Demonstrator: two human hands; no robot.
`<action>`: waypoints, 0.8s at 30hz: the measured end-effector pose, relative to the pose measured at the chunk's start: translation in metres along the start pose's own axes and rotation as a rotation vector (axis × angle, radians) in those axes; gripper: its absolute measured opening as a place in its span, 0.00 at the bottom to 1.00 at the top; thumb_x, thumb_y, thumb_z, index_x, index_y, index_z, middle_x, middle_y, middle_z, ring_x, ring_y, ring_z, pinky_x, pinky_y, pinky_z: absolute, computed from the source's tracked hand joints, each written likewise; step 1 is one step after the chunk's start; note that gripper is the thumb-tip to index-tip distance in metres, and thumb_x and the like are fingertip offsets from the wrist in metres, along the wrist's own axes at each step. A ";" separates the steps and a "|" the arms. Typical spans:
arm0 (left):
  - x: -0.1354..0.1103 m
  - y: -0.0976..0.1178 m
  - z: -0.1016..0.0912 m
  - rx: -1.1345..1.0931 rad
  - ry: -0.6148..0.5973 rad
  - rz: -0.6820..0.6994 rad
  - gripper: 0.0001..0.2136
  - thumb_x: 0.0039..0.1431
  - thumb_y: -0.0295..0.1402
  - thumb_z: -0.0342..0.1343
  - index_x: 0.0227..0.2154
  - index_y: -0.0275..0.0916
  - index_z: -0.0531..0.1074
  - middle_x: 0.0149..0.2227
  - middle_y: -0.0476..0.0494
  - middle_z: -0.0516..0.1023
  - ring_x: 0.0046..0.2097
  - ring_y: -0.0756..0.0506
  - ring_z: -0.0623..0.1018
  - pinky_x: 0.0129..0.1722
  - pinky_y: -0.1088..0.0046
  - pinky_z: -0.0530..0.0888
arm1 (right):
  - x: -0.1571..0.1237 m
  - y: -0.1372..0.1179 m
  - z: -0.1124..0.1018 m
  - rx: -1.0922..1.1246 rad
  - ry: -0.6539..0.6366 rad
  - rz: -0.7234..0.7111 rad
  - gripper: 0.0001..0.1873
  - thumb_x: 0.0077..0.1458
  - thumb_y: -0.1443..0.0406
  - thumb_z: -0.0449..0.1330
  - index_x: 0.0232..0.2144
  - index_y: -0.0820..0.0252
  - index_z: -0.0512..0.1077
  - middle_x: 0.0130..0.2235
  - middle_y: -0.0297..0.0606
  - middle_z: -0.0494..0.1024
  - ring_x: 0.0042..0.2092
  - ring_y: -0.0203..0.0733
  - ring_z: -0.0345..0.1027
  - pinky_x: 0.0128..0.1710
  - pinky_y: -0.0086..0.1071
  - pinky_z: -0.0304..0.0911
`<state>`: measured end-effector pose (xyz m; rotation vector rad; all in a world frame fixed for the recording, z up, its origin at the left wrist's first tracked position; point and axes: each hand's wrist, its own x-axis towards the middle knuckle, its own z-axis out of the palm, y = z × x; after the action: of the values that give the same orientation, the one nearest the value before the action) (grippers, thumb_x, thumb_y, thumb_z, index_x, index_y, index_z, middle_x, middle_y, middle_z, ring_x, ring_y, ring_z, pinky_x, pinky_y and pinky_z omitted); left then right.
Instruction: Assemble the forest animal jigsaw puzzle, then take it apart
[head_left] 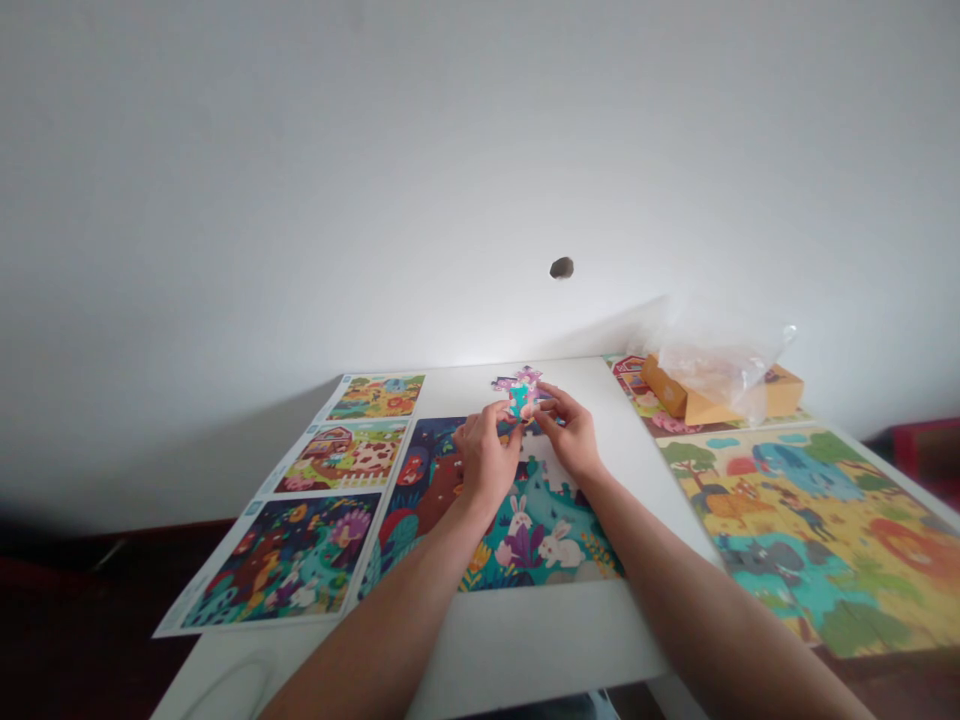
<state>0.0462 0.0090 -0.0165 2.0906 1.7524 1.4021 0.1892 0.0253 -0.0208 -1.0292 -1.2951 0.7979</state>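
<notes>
Inspector: Begin at the left edge of the surface.

Clerk: A printed sheet (pixel 321 488) lies along the left edge of the white table (pixel 570 632). It carries three pictures in a column: yellow ground with animals towards the far left corner, a farm in the middle, a dark forest towards the near edge.

Inspector: Next item?

Clerk: A forest puzzle (pixel 536 548), just beside the sheet, in the middle of the surface. A brown animal and two white rabbits are assembled. A gap with knobbed edges shows in its far right part.

Inspector: State of the left hand (pixel 489 455)?

Clerk: Over the puzzle, fingers curled, thumb and fingertips nearly together on the left side of a teal puzzle piece (pixel 520 400).

Inspector: Position of that piece?

Clerk: Between both hands, beyond the puzzle's far edge. Loose purple pieces (pixel 529 374) show just behind it, towards the table's far edge.

Inspector: And the right hand (pixel 574 432)?

Clerk: Fingers partly bent, thumb and forefinger narrowly apart, tips at the piece's right side.

Inspector: Complete the right side.

Clerk: Near the far right corner, an orange box (pixel 666 392) rests on a farm picture (pixel 679 424), with a clear plastic bag (pixel 720 352) on top. Along the right edge lies an animal puzzle (pixel 814 535), with elephant and lion.
</notes>
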 end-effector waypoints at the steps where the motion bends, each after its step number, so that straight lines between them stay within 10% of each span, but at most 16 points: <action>1: 0.000 -0.001 -0.001 0.014 -0.004 -0.016 0.15 0.58 0.25 0.55 0.48 0.42 0.68 0.39 0.44 0.79 0.46 0.41 0.77 0.51 0.59 0.66 | 0.001 0.000 -0.002 -0.044 0.059 0.008 0.28 0.54 0.57 0.60 0.56 0.60 0.69 0.34 0.36 0.79 0.28 0.36 0.64 0.31 0.30 0.62; 6: -0.002 -0.008 -0.002 0.240 -0.157 -0.151 0.22 0.51 0.19 0.52 0.49 0.43 0.70 0.46 0.40 0.76 0.51 0.36 0.72 0.50 0.54 0.65 | 0.007 0.003 -0.018 -0.345 0.409 0.150 0.28 0.55 0.56 0.55 0.56 0.61 0.69 0.36 0.39 0.81 0.28 0.40 0.67 0.32 0.32 0.61; 24: -0.004 -0.005 -0.003 0.358 -0.309 -0.163 0.19 0.50 0.21 0.54 0.42 0.47 0.77 0.48 0.39 0.72 0.52 0.35 0.69 0.51 0.51 0.63 | 0.018 0.007 -0.046 -0.583 0.614 0.391 0.17 0.52 0.56 0.56 0.39 0.57 0.76 0.39 0.42 0.82 0.40 0.49 0.73 0.42 0.37 0.58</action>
<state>0.0407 0.0057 -0.0198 2.1162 2.0940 0.7187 0.2381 0.0371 -0.0194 -1.8629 -0.8009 0.3203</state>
